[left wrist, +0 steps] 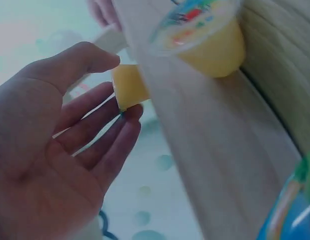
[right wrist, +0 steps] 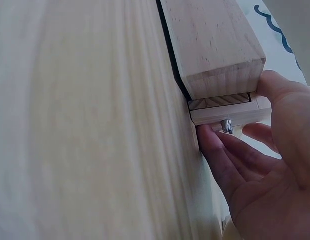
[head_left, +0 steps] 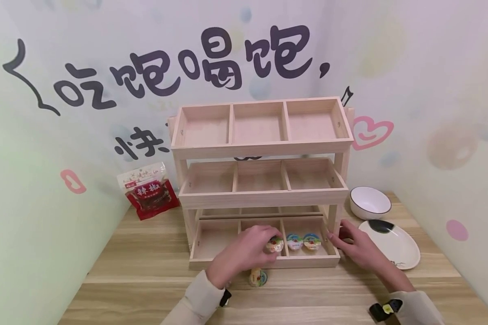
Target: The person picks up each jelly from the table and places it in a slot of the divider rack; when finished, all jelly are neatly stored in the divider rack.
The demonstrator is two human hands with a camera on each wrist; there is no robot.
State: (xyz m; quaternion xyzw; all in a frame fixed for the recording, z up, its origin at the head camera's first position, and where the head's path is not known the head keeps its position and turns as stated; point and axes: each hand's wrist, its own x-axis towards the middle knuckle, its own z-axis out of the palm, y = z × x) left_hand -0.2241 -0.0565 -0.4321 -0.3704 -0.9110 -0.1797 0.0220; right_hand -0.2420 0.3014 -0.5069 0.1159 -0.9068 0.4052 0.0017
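A jelly cup point(head_left: 274, 244) is pinched between the thumb and fingers of my left hand point(head_left: 244, 248), over the middle compartment of the wooden rack's bottom tray point(head_left: 264, 262). In the left wrist view the held jelly cup point(left wrist: 127, 87) is yellow. Two more jelly cups, one pinkish point(head_left: 294, 241) and one orange point(head_left: 311, 241), sit side by side in the right compartment. Another jelly cup point(head_left: 258, 277) stands on the table before the tray. My right hand point(head_left: 359, 248) grips the rack's right end, thumb and fingers around the wood near a metal bolt point(right wrist: 227, 126).
Above are the rack's middle tray point(head_left: 264, 198) and top tray point(head_left: 264, 150), each with three compartments. A red and white food pouch point(head_left: 149, 192) leans at the back left. A white bowl point(head_left: 370, 203) and an oval plate point(head_left: 394, 246) stand right of the rack.
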